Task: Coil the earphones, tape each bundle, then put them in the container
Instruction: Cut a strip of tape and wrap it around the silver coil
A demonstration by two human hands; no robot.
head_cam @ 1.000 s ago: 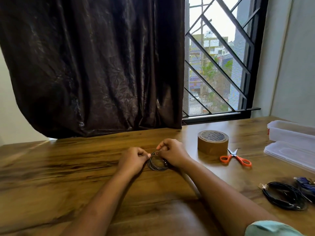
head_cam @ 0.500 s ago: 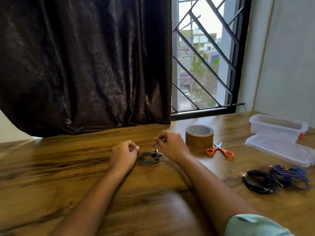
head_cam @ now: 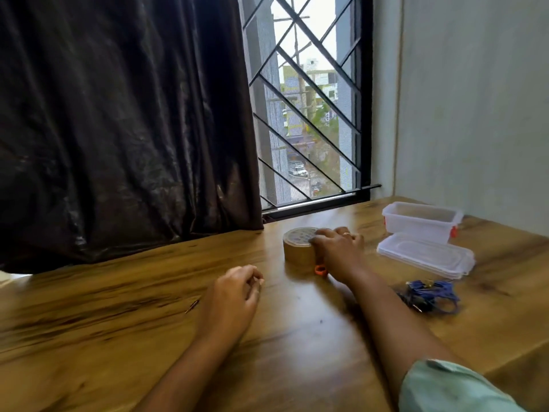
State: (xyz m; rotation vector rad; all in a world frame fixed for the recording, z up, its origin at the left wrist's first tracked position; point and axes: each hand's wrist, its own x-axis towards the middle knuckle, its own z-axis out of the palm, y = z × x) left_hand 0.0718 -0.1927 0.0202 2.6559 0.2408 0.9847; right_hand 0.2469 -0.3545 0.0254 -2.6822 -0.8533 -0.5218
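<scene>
My left hand (head_cam: 234, 292) rests on the wooden table (head_cam: 118, 307) with its fingers curled. The grey earphone coil it pinched earlier is out of sight beneath it. My right hand (head_cam: 337, 246) reaches across to the brown tape roll (head_cam: 297, 248), fingers curled over the roll's top right edge and thumb at its side. A blue earphone bundle (head_cam: 432, 291) lies to the right of my right forearm, with a dark bundle partly hidden beside it. At the far right stands the clear container (head_cam: 421, 223), open.
The container's lid (head_cam: 427, 255) lies flat in front of it. Only one orange scissors handle (head_cam: 320, 269) shows from under my right hand. A dark curtain (head_cam: 118, 129) and a barred window (head_cam: 312, 114) stand behind the table, a wall to the right.
My right hand left the grey coil and moved right onto the tape roll. The left hand closed over the coil. The view swung to the right.
</scene>
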